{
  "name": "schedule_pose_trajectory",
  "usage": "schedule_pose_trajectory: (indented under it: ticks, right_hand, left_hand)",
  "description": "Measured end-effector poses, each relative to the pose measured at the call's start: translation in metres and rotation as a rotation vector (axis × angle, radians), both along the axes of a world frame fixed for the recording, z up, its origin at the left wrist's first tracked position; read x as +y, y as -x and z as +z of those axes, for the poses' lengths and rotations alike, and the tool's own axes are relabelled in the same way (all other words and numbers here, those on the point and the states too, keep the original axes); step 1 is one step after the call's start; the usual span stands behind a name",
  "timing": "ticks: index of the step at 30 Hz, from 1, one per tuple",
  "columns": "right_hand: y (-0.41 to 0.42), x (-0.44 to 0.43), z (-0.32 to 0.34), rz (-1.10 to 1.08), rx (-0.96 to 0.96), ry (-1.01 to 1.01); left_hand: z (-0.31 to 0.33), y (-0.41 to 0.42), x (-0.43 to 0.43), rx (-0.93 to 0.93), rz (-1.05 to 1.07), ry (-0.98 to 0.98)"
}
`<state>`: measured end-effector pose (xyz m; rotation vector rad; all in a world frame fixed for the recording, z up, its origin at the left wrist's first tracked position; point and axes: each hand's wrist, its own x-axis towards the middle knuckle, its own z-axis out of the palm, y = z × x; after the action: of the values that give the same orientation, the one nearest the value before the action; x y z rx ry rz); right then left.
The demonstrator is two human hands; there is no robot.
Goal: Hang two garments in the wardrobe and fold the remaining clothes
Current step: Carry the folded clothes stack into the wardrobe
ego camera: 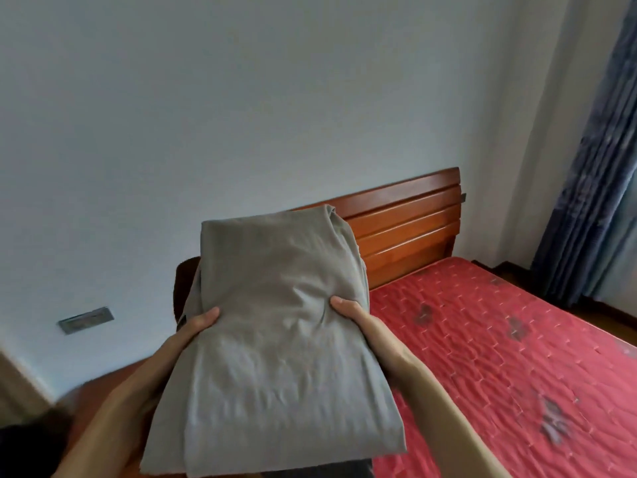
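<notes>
A folded grey garment (275, 326) is held up in front of me, flat and rectangular, with its far end curling over. My left hand (201, 322) grips its left edge, thumb on top and fingers hidden beneath. On the right edge my right hand (348, 310) holds it the same way, thumb pressing a crease into the cloth. The garment hovers above the left side of the bed, near the headboard. No wardrobe or other clothes are visible.
A bed with a red quilted mattress (499, 357) and a slatted wooden headboard (406, 229) fills the right. A dark wooden nightstand (184, 274) peeks out behind the garment. Blue curtains (593, 188) hang at far right. A wall socket plate (86, 319) sits low left.
</notes>
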<state>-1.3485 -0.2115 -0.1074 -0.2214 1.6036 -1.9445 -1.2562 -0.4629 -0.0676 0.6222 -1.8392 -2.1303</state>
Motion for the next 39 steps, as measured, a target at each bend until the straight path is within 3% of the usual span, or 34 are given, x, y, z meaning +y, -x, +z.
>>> schedule_pose_trajectory:
  ticks: [6,8,13,21,26,33,39]
  right_hand:
    - [0.019,-0.123,-0.004,0.148,-0.032,-0.005]
    - [0.029,-0.161,-0.006,0.158,-0.039,-0.015]
    - [0.046,-0.246,-0.025,0.375,-0.166,0.009]
    - [0.104,-0.429,-0.042,0.516,-0.163,0.101]
    - [0.139,-0.534,-0.021,0.732,-0.244,0.168]
    - [0.128,-0.654,-0.014,0.839,-0.310,0.310]
    - [0.116,-0.758,-0.027,0.743,-0.327,0.225]
  left_hand:
    - [0.010,-0.015,-0.107,0.004,0.031,-0.025]
    - [0.014,-0.020,-0.140,-0.040,0.104,-0.033]
    - [0.020,-0.046,-0.213,-0.188,0.027,-0.072]
    - [0.017,-0.012,-0.361,-0.286,0.174,0.100]
    - [0.032,0.006,-0.427,-0.309,0.334,0.210]
    - [0.070,-0.013,-0.520,-0.399,0.431,0.291]
    - [0.062,-0.033,-0.625,-0.435,0.532,0.381]
